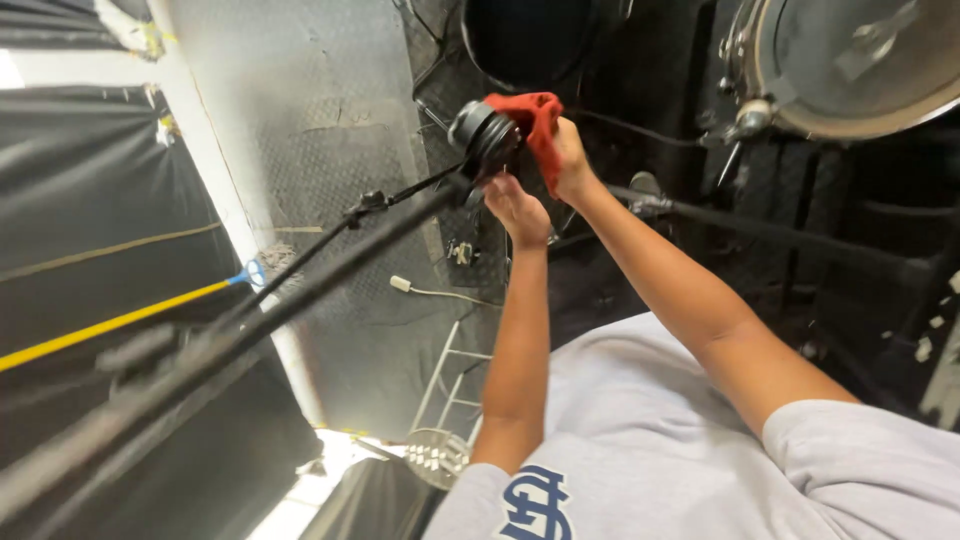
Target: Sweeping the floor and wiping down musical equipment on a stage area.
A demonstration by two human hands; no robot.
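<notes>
While left hand (518, 208) steadies, right hand (570, 160) presses red cloth (530, 118), stand head (485, 135)

The cloth (530, 125) is bright red. The round clamp head (485, 135) and the long stand pole (250, 320) are black. The floor plate (320, 150) is grey with a raised diamond pattern. A broom handle (110, 322) is yellow with a blue end. The shirt (640, 440) is light grey with dark blue letters. The drum (850, 60) has a shiny silver rim.
</notes>
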